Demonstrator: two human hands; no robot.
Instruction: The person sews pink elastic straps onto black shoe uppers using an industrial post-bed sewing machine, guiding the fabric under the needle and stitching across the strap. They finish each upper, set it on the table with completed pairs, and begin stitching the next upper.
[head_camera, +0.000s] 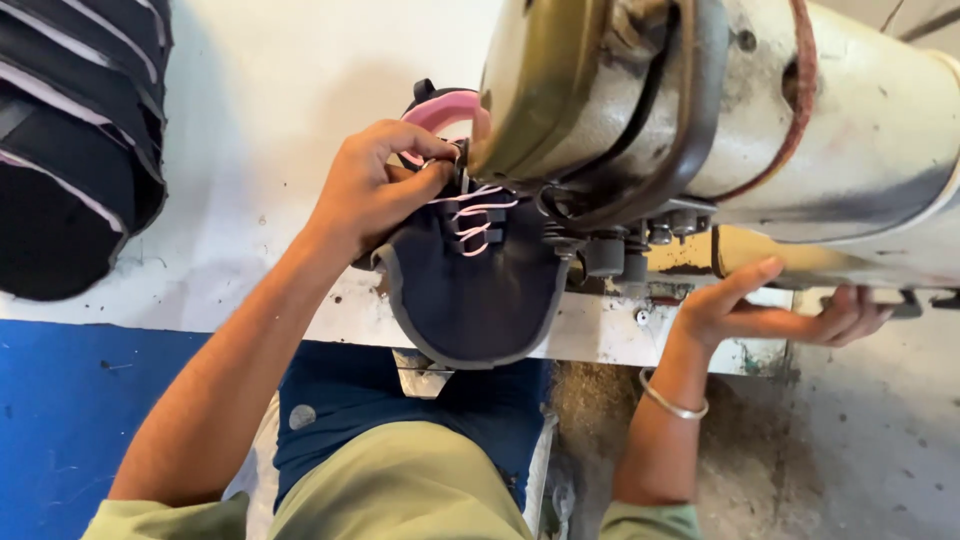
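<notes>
— How many pieces are on the table (250, 120)?
— One dark navy shoe upper (470, 290) with pink laces and pink lining, lying under the head of one worn, cream-coloured sewing machine (800, 130). A stack of dark uppers (70, 140) sits at far left, cut off by the frame; its count is unclear.
— And the hands?
— The left hand (375, 190) is closed on the upper's lace area, pinching it. The right hand (770, 310), open with fingers spread, rests under the machine's edge, holding nothing visible.
— Anything hidden?
— The needle area is obscured.

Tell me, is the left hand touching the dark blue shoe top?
Touching. The head view shows the left hand gripping the shoe upper near its pink laces, fingers pressed against the fabric with no gap.
</notes>
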